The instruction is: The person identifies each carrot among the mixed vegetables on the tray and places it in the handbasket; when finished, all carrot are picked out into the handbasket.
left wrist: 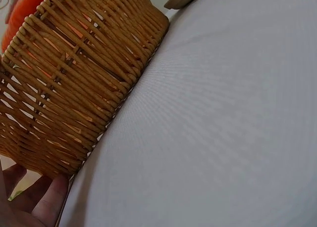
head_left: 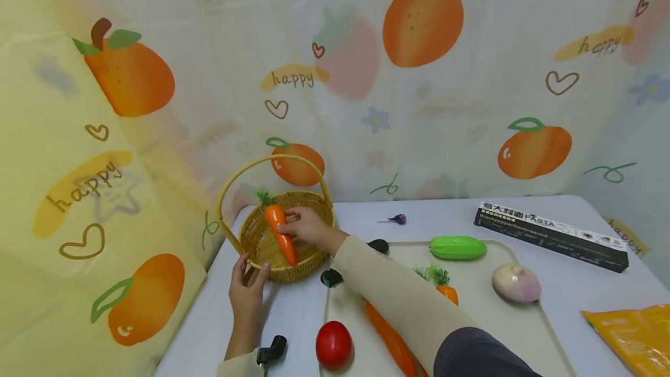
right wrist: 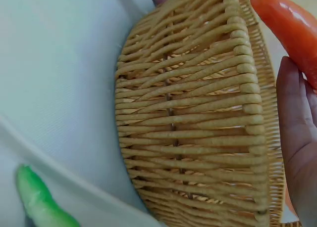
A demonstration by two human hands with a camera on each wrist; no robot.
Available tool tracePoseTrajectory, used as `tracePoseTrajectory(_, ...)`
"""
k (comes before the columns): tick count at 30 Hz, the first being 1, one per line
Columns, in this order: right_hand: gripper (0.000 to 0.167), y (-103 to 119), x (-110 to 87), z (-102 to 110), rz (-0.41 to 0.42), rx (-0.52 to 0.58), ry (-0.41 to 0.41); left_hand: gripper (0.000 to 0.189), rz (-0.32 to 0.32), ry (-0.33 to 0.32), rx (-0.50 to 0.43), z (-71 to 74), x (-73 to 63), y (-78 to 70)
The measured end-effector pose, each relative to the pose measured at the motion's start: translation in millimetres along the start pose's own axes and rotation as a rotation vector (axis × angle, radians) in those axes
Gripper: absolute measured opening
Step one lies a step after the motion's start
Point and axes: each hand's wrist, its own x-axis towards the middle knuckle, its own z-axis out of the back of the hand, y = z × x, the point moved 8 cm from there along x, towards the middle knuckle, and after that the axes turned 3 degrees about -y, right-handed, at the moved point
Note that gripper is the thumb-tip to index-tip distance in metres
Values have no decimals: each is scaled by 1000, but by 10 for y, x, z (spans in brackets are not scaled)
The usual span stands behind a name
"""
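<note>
Woven wicker makes the round basket (head_left: pixel 285 237), which stands at about ten o'clock on the pale desk (head_left: pixel 523 214), close to the printed curtain corner. The right hand (head_left: pixel 309 227) reaches across from the tray side, and its grip is closed around the toy carrot (head_left: pixel 280 233), fingers curled over the middle of it; the carrot lies slanted inside the basket, green top toward twelve o'clock and tip toward six o'clock, and I cannot tell if it already rests on the bottom. The left hand (head_left: pixel 247 284) is at the six o'clock edge of the basket, its fingers pinching the rim, I think to keep the light basket from sliding while the other hand works. In the left wrist view one fingertip (left wrist: pixel 52 197) touches the foot of the woven wall. At three o'clock from the basket lies a beige tray (head_left: pixel 528 330) with a green cucumber (head_left: pixel 458 247), an onion (head_left: pixel 516 283) and another carrot (head_left: pixel 389 336), partly hidden under the sleeve. A red tomato (head_left: pixel 334 344) sits on the desk just beside the tray's left edge. Farther away are a lollipop (head_left: pixel 396 219), a black pasta box (head_left: pixel 552 236) and a yellow bag (head_left: pixel 633 333).
</note>
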Motion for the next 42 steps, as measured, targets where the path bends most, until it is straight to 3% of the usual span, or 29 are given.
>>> tracePoseTrajectory(8,58,-64,130,52,28,-118,-155,67,7,4,4,-23,29,18)
tracePoseTrajectory(14,57,-141,130,-82,33,-265,-171,68,9,-4,14,44,2,16)
tracePoseTrajectory(18,49,-142,133,-168,32,-447,-197,68,16,-5,32,66,-2,11)
tracePoseTrajectory(26,32,-232,142,-188,-79,-659,-147,67,26,-13,18,25,3,21)
tracePoseTrajectory(33,35,-262,140,-170,-86,-598,-113,68,7,2,-15,-2,-1,5)
tracePoseTrajectory(42,31,-79,-45,-81,-14,-269,-3,69,27,8,-16,22,-11,-93)
